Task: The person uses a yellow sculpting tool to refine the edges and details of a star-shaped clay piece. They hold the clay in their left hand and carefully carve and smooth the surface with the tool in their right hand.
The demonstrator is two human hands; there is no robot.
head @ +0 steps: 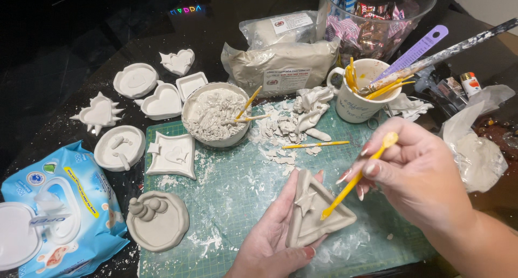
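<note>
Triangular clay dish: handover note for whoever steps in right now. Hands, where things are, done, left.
Left hand: cradles the triangular clay dish from below, above the green cutting mat.
Right hand: pinches a yellow modelling tool, tip on the dish's inner floor beside its raised star.
Nearby: bowl of clay scraps, mug of tools, spare yellow tool on the mat.
Done: dish shaped, star attached; finished dishes lie to the left.
Left: smoothing inside looks unfinished.

left hand [270, 240] cupped (palm up), right hand [415, 173] pinching
</note>
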